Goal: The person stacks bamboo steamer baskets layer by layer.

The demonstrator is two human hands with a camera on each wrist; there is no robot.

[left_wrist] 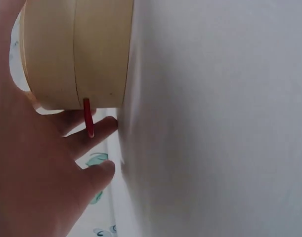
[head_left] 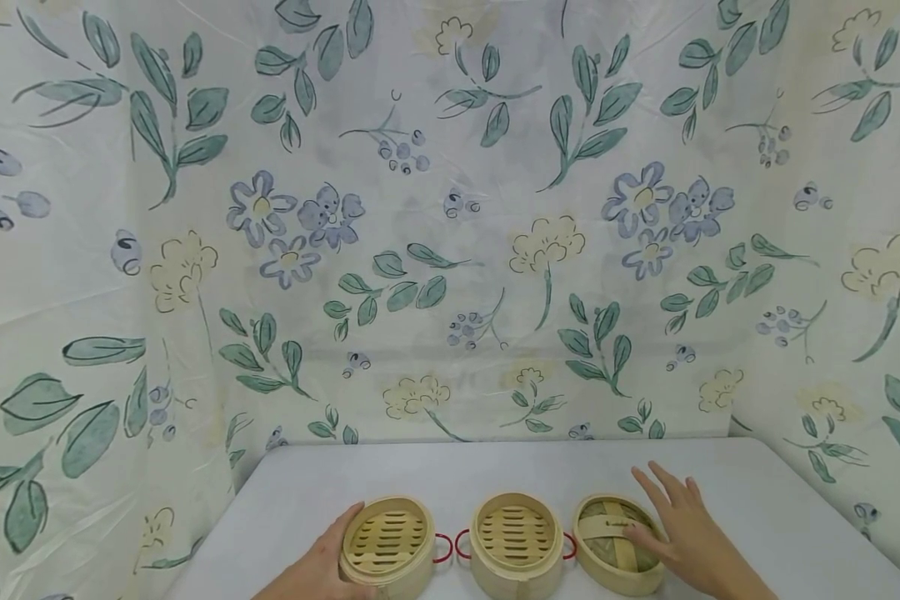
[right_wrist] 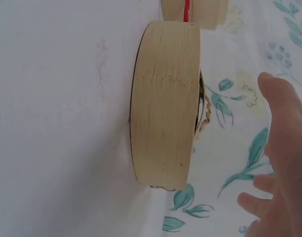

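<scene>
On the white table stand two round bamboo steamer baskets, a left one [head_left: 387, 542] and a middle one [head_left: 516, 542], both with slatted bottoms and red side handles. My left hand [head_left: 322, 554] holds the left basket around its outer side, thumb at the front and fingers towards the back. In the left wrist view a red handle [left_wrist: 89, 118] sticks out beside the fingers. To the right lies a bamboo steamer lid [head_left: 617, 546] with crossed bands, its rim [right_wrist: 165, 103] flat on the table. Over its right side hovers my right hand [head_left: 682, 529], fingers spread, apart from the lid in the right wrist view.
The white tabletop [head_left: 495, 465] extends behind the three steamer pieces, which stand in a row near its front. A flower-patterned cloth [head_left: 450, 333] hangs behind the table and along both sides.
</scene>
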